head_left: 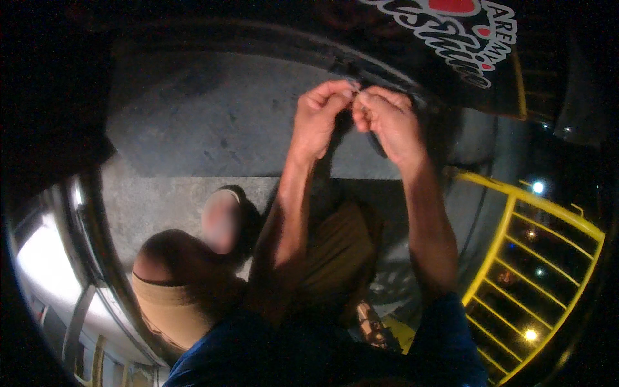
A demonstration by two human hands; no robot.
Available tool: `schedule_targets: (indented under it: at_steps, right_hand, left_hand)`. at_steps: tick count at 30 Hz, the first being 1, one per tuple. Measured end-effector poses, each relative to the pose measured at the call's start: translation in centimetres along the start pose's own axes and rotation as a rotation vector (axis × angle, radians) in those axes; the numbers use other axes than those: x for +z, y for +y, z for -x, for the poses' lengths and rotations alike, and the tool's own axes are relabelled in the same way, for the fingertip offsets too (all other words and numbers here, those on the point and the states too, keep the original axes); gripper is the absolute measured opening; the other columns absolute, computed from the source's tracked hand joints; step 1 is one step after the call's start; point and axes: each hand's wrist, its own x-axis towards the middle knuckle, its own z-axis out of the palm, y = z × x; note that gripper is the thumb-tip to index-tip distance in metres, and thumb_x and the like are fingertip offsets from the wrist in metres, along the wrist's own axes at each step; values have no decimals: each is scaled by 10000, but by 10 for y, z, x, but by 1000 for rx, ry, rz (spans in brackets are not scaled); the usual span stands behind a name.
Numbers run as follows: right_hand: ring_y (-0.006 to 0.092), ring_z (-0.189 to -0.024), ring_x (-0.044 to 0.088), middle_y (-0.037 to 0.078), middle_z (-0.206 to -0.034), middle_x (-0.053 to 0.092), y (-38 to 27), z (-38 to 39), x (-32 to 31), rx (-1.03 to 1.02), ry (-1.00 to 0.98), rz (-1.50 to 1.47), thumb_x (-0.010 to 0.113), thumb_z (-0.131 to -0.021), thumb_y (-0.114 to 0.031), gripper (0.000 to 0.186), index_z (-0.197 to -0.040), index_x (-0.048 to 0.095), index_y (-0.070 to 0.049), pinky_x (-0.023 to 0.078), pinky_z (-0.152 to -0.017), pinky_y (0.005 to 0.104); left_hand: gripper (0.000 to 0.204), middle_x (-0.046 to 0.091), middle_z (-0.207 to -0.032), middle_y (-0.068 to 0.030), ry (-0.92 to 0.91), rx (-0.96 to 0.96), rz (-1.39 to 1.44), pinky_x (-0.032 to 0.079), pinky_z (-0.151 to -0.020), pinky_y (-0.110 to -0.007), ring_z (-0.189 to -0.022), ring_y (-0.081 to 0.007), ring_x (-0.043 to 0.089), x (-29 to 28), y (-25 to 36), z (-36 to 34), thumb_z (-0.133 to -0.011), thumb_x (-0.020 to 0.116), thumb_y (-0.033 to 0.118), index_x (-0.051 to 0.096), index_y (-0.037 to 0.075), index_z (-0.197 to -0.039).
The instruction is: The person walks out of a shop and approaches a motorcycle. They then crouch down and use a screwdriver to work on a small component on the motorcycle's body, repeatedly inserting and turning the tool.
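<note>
My left hand (316, 119) and my right hand (391, 122) are raised at the upper middle, with their fingertips almost meeting. On each, thumb and index finger are closed in a pinch. Whatever lies between the fingertips is small, and I cannot make it out. A dark curved shape (377, 145) shows beside the right palm; its kind is unclear. Beneath both hands spreads a smooth grey surface (213, 109), with a dark curved edge (290, 48) beyond it.
At the upper right is a black panel (374, 32) with a white-outlined sticker (445, 39). A yellow metal railing (506, 222) stands on the right. My bent knee (164, 258) is at lower left, above concrete (145, 206). Bright light (51, 258) shows at far left.
</note>
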Motion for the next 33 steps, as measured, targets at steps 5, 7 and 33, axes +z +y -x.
schedule_targets:
  at_steps: [5,7,33]
  right_hand:
    - [133,-579,543,21,-654,581,-4,-6,-4,88,-40,-238,594,-910,-260,251,-786,645,-49,423,-532,260]
    - [133,-567,528,14,-632,565,-7,-8,-4,108,-29,-257,601,-903,-265,251,-771,640,-55,409,-524,257]
    - [76,-605,445,-45,-680,464,-5,0,12,221,-53,-430,603,-928,-228,185,-799,571,-98,385,-540,269]
  left_hand:
    - [434,670,-1073,-160,-228,-82,386,465,-919,-359,-979,-245,618,-7,3,-5,-956,378,240,635,-82,-1091]
    - [513,654,-1129,-187,-233,-133,522,445,-955,-393,-1021,-284,608,-8,7,-5,-932,347,295,619,-99,-1116]
    - [131,675,-908,-74,-78,-82,270,538,-744,-288,-810,-153,652,-1,4,1,-943,609,113,641,8,-1013]
